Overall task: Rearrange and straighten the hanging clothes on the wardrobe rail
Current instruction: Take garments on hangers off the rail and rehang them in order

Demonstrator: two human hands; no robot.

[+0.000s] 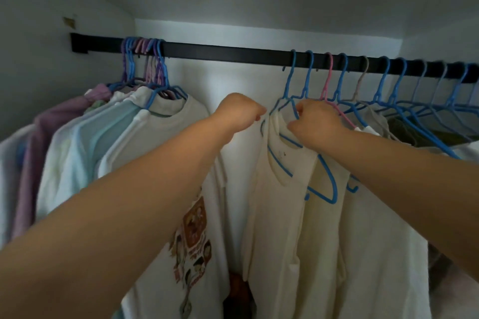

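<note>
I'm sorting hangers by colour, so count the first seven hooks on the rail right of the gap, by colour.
Blue hooks: 5
Pink hook: 1
Beige hook: 1
Total: 7

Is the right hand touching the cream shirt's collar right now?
Touching. The head view shows the right hand closed on the cream shirt at its collar, fingers pressed into the fabric beside the blue hanger.
</note>
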